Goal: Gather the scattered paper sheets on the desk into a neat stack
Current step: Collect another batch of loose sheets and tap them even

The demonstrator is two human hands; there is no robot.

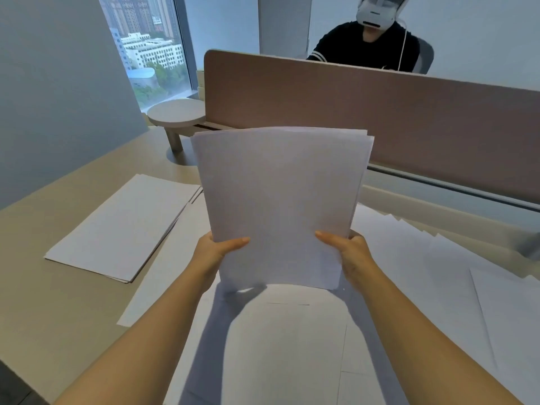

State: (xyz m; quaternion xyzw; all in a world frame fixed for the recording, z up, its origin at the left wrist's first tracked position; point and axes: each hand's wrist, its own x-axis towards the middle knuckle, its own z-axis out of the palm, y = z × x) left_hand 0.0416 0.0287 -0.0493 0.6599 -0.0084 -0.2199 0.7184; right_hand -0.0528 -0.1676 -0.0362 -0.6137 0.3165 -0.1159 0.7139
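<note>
Tabletop [73, 311]: pale beige, runs from the near left to a brown divider panel [409, 118] at the far side. A person in a dark top sits beyond the panel, a white headset worn on the head.

Loose sheets [292, 346]: white, overlapping, spread over the near centre and right of the tabletop; edges fan out at the right.

Held bundle of sheets [277, 206]: upright, tilted slightly away, raised above the loose sheets, centre of view. Top edges uneven, several corners stepped at the upper right. Its shadow falls on the sheets below.

Flat stack [122, 226]: lies on the tabletop to the left of the held bundle, apart from both hands, edges roughly square.

Round stand [176, 114]: pale, on a short leg, far left on the tabletop, by the window.

Left hand [217, 247]: grips the lower left edge of the bundle, thumb across the near face, fingers hidden behind.

Right hand [347, 247]: grips the lower right edge likewise, thumb on the near face, fingers behind. The bundle sits between the two hands.
</note>
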